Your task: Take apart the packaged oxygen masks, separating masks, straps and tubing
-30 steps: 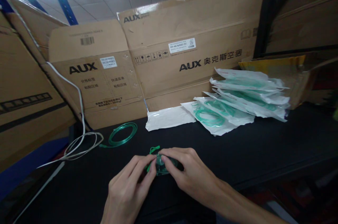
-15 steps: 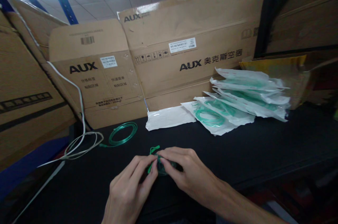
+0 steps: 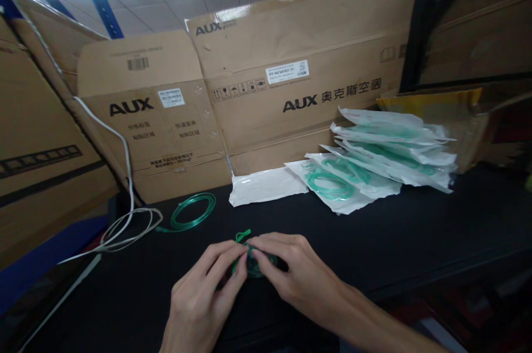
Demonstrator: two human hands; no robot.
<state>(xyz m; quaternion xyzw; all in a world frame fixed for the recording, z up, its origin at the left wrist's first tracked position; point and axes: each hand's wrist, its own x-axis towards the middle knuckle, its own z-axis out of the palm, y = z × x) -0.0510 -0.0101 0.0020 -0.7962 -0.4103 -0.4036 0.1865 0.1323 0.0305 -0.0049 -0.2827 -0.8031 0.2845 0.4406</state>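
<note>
Low over the black tabletop (image 3: pixel 332 253), my left hand (image 3: pixel 208 286) and my right hand (image 3: pixel 293 264) meet fingertip to fingertip. Both are pinched on a small translucent green plastic piece (image 3: pixel 254 270), which looks like an oxygen mask; fingers cover much of it. A bright green strap (image 3: pixel 243 235) sticks up behind the fingers of my left hand. Coiled green tubing (image 3: pixel 193 211) lies farther back to the left, apart from my hands.
White-and-clear pouches (image 3: pixel 394 148) with green tubing are piled at the back right. A flat white pouch (image 3: pixel 268 185) lies beside them. Cardboard boxes (image 3: pixel 307 65) wall off the back. A white cable (image 3: pixel 128 170) hangs down at the left and loops on the table.
My hands stay in nearly the same place on the green piece, with only a slight shift of the fingers. The tubing and pouches have not moved.
</note>
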